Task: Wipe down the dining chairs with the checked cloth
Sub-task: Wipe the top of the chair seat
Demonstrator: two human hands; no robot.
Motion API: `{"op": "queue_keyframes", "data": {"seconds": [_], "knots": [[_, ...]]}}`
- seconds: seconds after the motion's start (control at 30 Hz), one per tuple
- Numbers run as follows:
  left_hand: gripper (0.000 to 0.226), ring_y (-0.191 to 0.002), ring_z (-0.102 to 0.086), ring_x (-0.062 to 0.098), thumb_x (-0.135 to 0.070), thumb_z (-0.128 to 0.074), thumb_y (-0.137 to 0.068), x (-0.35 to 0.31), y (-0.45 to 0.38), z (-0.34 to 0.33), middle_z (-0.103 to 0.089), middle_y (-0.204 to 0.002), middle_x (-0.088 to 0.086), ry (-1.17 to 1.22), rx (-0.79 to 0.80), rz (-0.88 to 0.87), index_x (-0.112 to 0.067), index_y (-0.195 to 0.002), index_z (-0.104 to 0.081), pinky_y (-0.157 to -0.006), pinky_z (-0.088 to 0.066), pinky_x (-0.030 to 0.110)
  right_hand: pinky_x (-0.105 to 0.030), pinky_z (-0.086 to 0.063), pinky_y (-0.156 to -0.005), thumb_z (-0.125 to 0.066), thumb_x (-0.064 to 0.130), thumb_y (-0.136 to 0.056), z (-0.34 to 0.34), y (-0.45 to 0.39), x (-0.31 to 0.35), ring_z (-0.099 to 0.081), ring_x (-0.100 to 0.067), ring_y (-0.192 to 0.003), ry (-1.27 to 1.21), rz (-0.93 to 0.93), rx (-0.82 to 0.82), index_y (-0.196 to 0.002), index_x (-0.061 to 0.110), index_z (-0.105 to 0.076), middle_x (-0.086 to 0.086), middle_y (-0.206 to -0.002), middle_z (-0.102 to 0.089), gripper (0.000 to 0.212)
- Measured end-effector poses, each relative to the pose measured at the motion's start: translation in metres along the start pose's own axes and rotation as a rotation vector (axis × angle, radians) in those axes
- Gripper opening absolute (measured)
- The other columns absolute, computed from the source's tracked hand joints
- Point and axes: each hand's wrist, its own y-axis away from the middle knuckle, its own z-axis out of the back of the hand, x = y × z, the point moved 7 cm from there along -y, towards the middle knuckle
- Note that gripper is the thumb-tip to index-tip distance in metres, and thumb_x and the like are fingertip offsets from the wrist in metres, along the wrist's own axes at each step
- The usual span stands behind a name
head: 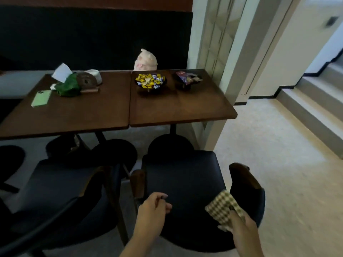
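Observation:
Two dark blue dining chairs stand below me at the tables. The right chair has wooden armrests and a padded seat; the left chair is beside it. My right hand grips the folded checked cloth, green and white, over the right chair's back rim near the right armrest. My left hand hovers over the rear of the same chair's seat with fingers loosely curled and thumb out; whether it touches the chair is unclear.
Two brown tables stand ahead with a candy bowl, a snack bowl, a green phone, a tissue box and a pink plush toy behind. Steps rise at the right beyond open floor.

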Motion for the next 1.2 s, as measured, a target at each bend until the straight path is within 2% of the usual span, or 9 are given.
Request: {"op": "queue_keyframes", "data": {"seconds": [0.1,0.2,0.37,0.53,0.63,0.83,1.0,1.1,1.2], "knots": [[0.019,-0.083,-0.068,0.004,-0.017,-0.045,-0.101,-0.024,-0.026,0.029,-0.072,-0.087,-0.007,-0.041,-0.037,-0.073,-0.03,-0.103,-0.059,-0.071,-0.049,0.019,-0.047,-0.037,-0.101,-0.041,0.009,-0.101,-0.01,-0.002,0.031,-0.051,-0.041,-0.116,-0.047,-0.104,0.013,-0.136,-0.005,-0.044,-0.021,-0.123,-0.055,0.038],[0.02,-0.085,-0.068,0.005,-0.013,-0.046,-0.098,-0.048,-0.066,0.044,-0.072,-0.086,-0.008,-0.098,-0.043,-0.106,-0.027,-0.104,-0.059,-0.073,-0.052,0.022,-0.046,-0.045,-0.093,-0.047,0.016,-0.1,-0.053,-0.028,0.062,-0.06,-0.031,-0.091,-0.027,-0.094,0.123,-0.118,0.005,-0.057,-0.007,-0.093,-0.063,0.024],[0.019,-0.094,-0.066,0.009,-0.015,-0.048,-0.098,-0.046,-0.16,0.034,-0.071,-0.097,-0.008,-0.146,-0.024,-0.052,-0.021,-0.112,-0.059,-0.086,-0.052,0.027,-0.039,-0.05,-0.086,-0.048,0.021,-0.099,-0.139,-0.119,0.097,-0.065,-0.021,-0.09,0.11,0.013,0.298,-0.105,0.014,-0.061,-0.001,-0.095,-0.068,0.016],[0.026,-0.101,-0.059,0.011,-0.018,-0.051,-0.098,-0.01,-0.242,0.025,-0.065,-0.11,-0.005,-0.238,-0.047,0.032,-0.019,-0.124,-0.053,-0.07,-0.043,0.016,-0.034,-0.05,-0.081,-0.046,0.026,-0.1,-0.211,-0.208,0.091,-0.062,-0.021,-0.095,0.24,-0.046,0.36,-0.118,0.014,-0.058,-0.001,-0.105,-0.065,0.025],[0.036,-0.103,-0.054,0.01,-0.017,-0.053,-0.097,0.014,-0.274,0.024,-0.061,-0.118,-0.001,-0.243,-0.023,0.114,-0.015,-0.132,-0.048,-0.083,-0.042,0.02,-0.036,-0.05,-0.083,-0.043,0.028,-0.101,-0.24,-0.247,0.081,-0.06,-0.017,-0.093,0.309,-0.04,0.314,-0.128,0.015,-0.054,0.0,-0.109,-0.061,0.032],[0.051,-0.092,-0.052,0.008,-0.015,-0.056,-0.095,0.06,-0.346,0.031,-0.056,-0.113,-0.003,-0.213,0.015,0.23,-0.014,-0.142,-0.036,-0.067,-0.04,0.016,-0.018,-0.048,-0.062,-0.038,0.026,-0.101,-0.301,-0.314,0.072,-0.054,-0.002,-0.073,0.486,0.268,0.253,-0.128,0.02,-0.052,0.001,-0.112,-0.058,0.031],[0.068,-0.075,-0.051,0.005,-0.012,-0.058,-0.092,0.108,-0.411,0.026,-0.052,-0.092,-0.01,-0.286,0.109,0.295,-0.016,-0.15,-0.023,-0.063,-0.044,0.024,-0.039,-0.043,-0.099,-0.043,0.024,-0.097,-0.367,-0.354,0.061,-0.053,-0.027,-0.115,0.769,0.775,0.359,-0.133,0.015,-0.049,-0.009,-0.131,-0.053,0.037],[0.092,-0.108,-0.057,0.021,-0.013,-0.071,-0.083,0.142,-0.433,0.014,-0.052,-0.128,0.001,-0.39,0.247,0.308,-0.019,-0.154,-0.013,-0.085,-0.046,0.029,-0.047,-0.023,-0.114,-0.031,0.055,-0.088,-0.404,-0.359,0.011,-0.029,-0.031,-0.139,1.351,1.059,0.582,-0.143,0.018,-0.042,-0.008,-0.15,-0.036,0.067],[0.127,-0.14,-0.034,0.031,-0.027,-0.085,-0.071,0.167,-0.44,-0.002,-0.032,-0.155,0.011,-0.52,0.402,0.325,-0.037,-0.152,0.012,-0.106,-0.042,0.04,-0.053,-0.01,-0.116,-0.026,0.069,-0.087,-0.411,-0.372,-0.041,-0.008,-0.021,-0.147,1.676,1.024,0.705,-0.148,0.027,-0.032,0.002,-0.158,-0.02,0.074]]}}
